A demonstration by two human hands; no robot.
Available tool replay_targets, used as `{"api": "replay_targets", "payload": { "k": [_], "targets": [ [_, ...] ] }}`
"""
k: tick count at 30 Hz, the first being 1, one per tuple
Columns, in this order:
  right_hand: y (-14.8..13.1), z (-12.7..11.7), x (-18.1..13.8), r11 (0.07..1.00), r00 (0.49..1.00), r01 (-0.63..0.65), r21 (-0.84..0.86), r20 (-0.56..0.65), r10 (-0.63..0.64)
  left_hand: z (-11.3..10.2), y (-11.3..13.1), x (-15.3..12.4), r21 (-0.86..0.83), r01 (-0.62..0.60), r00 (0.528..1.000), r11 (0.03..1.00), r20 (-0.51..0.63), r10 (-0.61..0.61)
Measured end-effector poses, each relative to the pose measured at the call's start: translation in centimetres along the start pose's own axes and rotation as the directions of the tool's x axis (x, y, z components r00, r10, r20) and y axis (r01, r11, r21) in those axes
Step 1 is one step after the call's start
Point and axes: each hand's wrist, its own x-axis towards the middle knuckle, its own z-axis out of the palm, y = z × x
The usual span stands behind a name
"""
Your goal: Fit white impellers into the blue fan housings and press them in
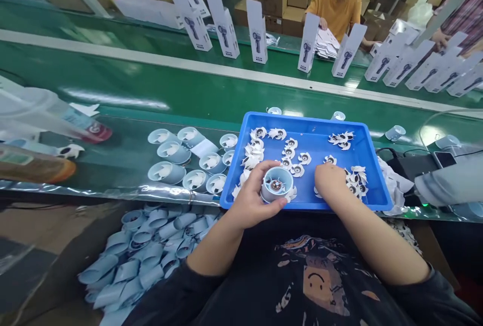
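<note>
My left hand (247, 204) grips a light blue cylindrical fan housing (268, 196) over the near edge of a blue tray (313, 124). Its open end faces up, showing a small copper-coloured motor and ribs inside. Over the tray's right half, my right hand (331, 181) is curled with its fingers pointing down among white fan blades (355, 180); the fingertips, and anything in them, are hidden. More white fan blades (254, 153) lie in a group along the tray's left side and middle.
Left of the tray, several blue housings (173, 152) with white blades lie on the bench. A large heap of housings (147, 250) sits below. White printed boxes (257, 39) line the green conveyor (151, 82). Other people work opposite. Bottles (33, 162) stand at left.
</note>
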Motion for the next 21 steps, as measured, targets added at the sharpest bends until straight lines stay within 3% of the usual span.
{"api": "replay_targets", "payload": {
  "k": [3,6,7,9,10,11,14,17,21],
  "targets": [
    [0.6,-0.6,-0.9,0.993,0.998,0.025,0.118,-0.060,-0.018,0.0,0.6,0.1,0.057,0.002,1.000,0.998,-0.011,-0.002],
    [2.0,-1.0,-3.0,0.930,0.968,0.229,0.289,-0.171,-0.185,-0.2,1.0,0.2,0.217,-0.015,0.999,0.976,0.035,0.007],
    [2.5,-1.0,-3.8,0.846,0.936,0.341,0.409,-0.227,-0.267,-0.3,1.2,0.2,0.276,-0.052,0.997,0.960,0.067,0.035],
    [3.0,-0.7,-5.4,0.580,0.844,0.537,0.613,-0.378,-0.381,-0.2,1.4,0.2,0.369,-0.146,0.986,0.918,0.134,0.103],
    [3.0,-0.6,-6.1,0.465,0.798,0.601,0.651,-0.449,-0.403,0.0,1.5,0.2,0.407,-0.189,0.978,0.894,0.161,0.134],
    [2.8,-0.5,-6.8,0.409,0.760,0.648,0.643,-0.503,-0.413,0.2,1.6,0.2,0.445,-0.227,0.970,0.867,0.181,0.161],
    [1.7,-0.5,-8.1,0.531,0.692,0.715,0.455,-0.573,-0.440,0.9,1.7,0.0,0.542,-0.337,0.941,0.770,0.228,0.251],
    [0.8,-0.6,-8.6,0.629,0.671,0.707,0.325,-0.589,-0.450,1.4,1.7,-0.1,0.593,-0.414,0.910,0.690,0.255,0.327],
    [0.4,-0.7,-8.4,0.692,0.637,0.687,0.220,-0.640,-0.429,1.4,2.0,-0.3,0.639,-0.454,0.884,0.621,0.236,0.404]
  ]
}}
